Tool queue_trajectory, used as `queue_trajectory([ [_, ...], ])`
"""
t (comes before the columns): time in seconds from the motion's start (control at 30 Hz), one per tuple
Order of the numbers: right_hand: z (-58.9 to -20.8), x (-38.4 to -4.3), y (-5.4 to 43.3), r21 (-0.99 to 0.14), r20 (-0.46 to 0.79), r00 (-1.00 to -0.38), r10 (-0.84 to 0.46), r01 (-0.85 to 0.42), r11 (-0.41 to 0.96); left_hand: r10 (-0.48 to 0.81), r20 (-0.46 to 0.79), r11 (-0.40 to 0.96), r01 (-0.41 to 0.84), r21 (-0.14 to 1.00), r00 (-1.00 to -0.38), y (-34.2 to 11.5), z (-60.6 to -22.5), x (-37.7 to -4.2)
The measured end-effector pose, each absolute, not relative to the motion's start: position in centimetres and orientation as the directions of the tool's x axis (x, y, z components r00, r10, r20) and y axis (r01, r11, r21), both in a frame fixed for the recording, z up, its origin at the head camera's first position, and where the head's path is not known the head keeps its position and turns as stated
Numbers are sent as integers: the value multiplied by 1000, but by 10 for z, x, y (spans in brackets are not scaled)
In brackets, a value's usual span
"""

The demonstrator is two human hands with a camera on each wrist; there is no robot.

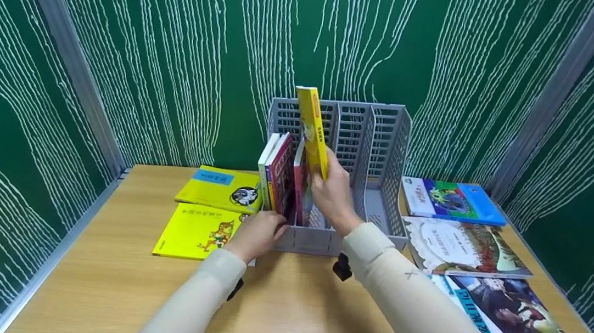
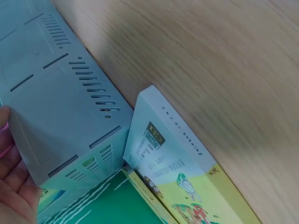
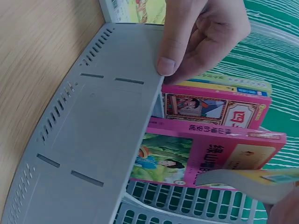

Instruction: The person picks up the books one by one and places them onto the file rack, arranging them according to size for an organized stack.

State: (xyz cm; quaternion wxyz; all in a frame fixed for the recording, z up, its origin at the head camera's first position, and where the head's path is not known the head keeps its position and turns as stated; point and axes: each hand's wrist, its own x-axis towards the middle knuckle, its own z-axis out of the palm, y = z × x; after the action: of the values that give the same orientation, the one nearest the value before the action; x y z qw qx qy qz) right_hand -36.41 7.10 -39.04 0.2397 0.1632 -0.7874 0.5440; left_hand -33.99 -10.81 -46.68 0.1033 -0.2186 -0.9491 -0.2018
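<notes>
A grey slotted file rack (image 1: 316,241) with upright compartments stands at the middle of the table. My right hand (image 1: 333,195) grips a thin yellow book (image 1: 311,129) by its lower part, holding it upright, slightly tilted, over the rack's left side. Below it, a pink-covered book (image 3: 205,156) stands in the rack. Farther left, a red-spined book (image 1: 281,173) and white-edged books (image 1: 267,166) stand close together. At the rack's front left corner, my left hand (image 1: 259,233) holds the front rim; its thumb (image 3: 167,63) lies at the edge, other fingers curled behind.
Two yellow books (image 1: 196,230) lie flat left of the rack. On the right lie a blue picture book (image 1: 459,200), a book with a scalloped white panel (image 1: 448,246) and a dark-covered book (image 1: 518,316). Green walls (image 1: 175,65) with white lines enclose the table.
</notes>
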Motion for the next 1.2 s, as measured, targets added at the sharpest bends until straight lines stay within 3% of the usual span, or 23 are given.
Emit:
queue_trajectory([
  [0.37,-401,-375,58,-822,489,-872,23,-452,347,464,371,801,560,213,-804,-110,-472,-345],
  [0.6,-406,-377,62,-885,382,-924,33,-355,302,456,322,816,534,221,-830,-108,-470,-346],
  [0.93,-421,-385,78,-910,243,-960,-141,-276,309,453,315,807,534,252,-834,-109,-470,-347],
  [1.2,-438,-387,86,-929,127,-950,-285,-215,301,439,269,812,507,290,-857,-107,-468,-347],
])
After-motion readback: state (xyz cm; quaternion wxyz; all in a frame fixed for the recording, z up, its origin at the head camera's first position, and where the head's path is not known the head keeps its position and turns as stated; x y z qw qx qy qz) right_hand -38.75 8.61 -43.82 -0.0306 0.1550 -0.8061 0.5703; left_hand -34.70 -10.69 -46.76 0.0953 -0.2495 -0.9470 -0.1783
